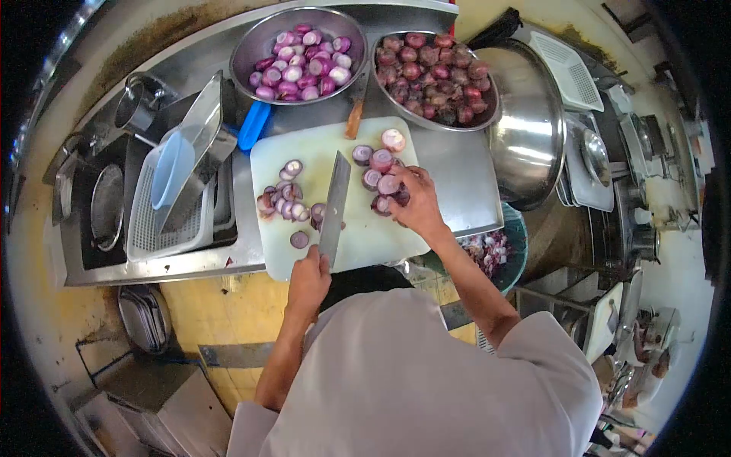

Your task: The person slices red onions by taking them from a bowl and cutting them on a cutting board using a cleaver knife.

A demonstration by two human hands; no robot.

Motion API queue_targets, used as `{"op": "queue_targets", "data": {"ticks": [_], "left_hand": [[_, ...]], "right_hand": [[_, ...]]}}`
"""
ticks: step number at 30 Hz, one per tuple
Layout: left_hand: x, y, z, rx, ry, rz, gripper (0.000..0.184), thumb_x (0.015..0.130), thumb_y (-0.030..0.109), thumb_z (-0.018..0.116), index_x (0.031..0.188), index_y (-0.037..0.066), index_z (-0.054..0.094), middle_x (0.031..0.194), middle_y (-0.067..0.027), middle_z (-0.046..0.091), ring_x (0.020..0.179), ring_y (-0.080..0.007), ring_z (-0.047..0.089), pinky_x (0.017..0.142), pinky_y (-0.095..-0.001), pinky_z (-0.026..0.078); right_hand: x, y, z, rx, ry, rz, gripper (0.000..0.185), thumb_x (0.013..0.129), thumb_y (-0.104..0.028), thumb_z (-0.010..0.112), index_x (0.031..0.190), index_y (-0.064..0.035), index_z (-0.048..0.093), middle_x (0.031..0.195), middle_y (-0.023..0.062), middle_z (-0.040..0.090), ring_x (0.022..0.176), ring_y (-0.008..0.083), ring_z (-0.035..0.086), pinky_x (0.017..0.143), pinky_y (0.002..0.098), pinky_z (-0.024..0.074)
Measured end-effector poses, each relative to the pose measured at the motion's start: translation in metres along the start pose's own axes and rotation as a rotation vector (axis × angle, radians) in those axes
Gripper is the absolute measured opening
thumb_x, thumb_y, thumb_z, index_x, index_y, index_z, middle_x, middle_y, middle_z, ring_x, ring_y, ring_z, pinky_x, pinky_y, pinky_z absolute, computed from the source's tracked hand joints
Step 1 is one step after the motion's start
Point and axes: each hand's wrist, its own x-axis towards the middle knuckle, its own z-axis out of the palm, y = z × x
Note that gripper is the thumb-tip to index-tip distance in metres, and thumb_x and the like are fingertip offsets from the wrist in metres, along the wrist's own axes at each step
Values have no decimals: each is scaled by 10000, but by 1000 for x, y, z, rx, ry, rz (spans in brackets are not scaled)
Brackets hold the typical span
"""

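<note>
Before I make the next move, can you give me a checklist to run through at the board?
1. Wide steel cleaver held: ok, in the left hand.
2. Right hand away from the blade: ok, a gap separates them.
3. Purple-and-white cut onions gripped firmly: cannot tell; the right fingers touch some.
4. White rectangular cutting board clear left of the cleaver: not ok, purple onion slices lie there.
5. Brown wooden handle off the board: not ok, overlaps its far edge.

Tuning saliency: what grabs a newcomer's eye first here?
Peeled onions, purple and white, in the left metal bowl up top; darker unpeeled onions in the right bowl. Below, the left hand holds a broad knife over the white board, the right hand at sliced onion.
</note>
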Motion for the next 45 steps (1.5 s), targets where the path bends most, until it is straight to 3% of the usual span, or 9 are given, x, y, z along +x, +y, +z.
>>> {"op": "queue_targets", "data": {"ticks": [8,13,18,20,24,25,31,38,45], "left_hand": [[-4,-6,-18,-128,-51,-156,212,1004,114,577,1119,-64,577,752,-309,658,715,-510,655,620,-573,490],[7,-35,-6,-37,186,16,198,1024,101,558,1176,-22,584,668,-232,636,498,-327,642,498,-451,492],[-7,-39,5,37,259,291,152,1018,95,569,1099,-33,564,694,-254,633,518,-335,650,480,-445,473],[-13,-32,5,-107,74,27,118,979,78,587,993,-25,530,735,-332,634,742,-537,641,641,-592,493],[-14,-8,-23,-228,33,-147,128,974,71,584,999,-42,531,707,-329,630,707,-528,651,643,-580,515],[-13,-15,-22,-235,48,-156,128,974,71,584,999,-42,531,707,-329,630,707,-528,651,643,-580,515],[-11,-34,-15,-62,136,-67,129,962,60,582,1014,-51,542,756,-350,637,776,-541,651,673,-597,507],[-6,-35,-21,-45,136,-37,163,959,60,585,1057,-65,552,798,-357,645,818,-546,648,697,-599,502],[-24,1,-45,27,136,-75,206,968,76,581,1132,-49,570,760,-343,643,765,-532,654,671,-599,508]], "right_hand": [[146,91,-55,-14,293,-6,209,779,-26,698,987,-37,716,1000,195,733,945,394,711,886,459,566],[204,154,-20,-382,-427,-10,310,819,-11,612,1095,-81,735,1080,185,742,1056,395,690,923,457,539],[213,174,6,-420,-334,-106,423,812,13,563,1192,-116,698,1110,205,727,1067,415,678,949,496,523],[210,174,7,-468,-332,-94,334,815,-29,579,1122,-92,695,1093,211,728,1046,428,677,935,500,528],[211,177,-19,-193,-265,-59,346,769,-56,726,1106,-97,658,895,170,731,908,333,722,806,453,574],[208,168,-27,257,-287,311,373,782,-55,746,1139,-129,665,951,94,713,908,192,701,774,366,589],[156,69,-69,904,-240,302,527,804,-38,760,1303,-117,612,1209,36,637,1035,150,647,863,320,585],[33,-47,37,798,-587,219,531,730,-44,815,1231,-81,646,1216,68,621,1094,200,640,934,334,553],[-4,-54,72,319,-389,-43,486,733,-21,793,1193,-65,643,1176,147,609,1061,359,652,900,420,566]]}}
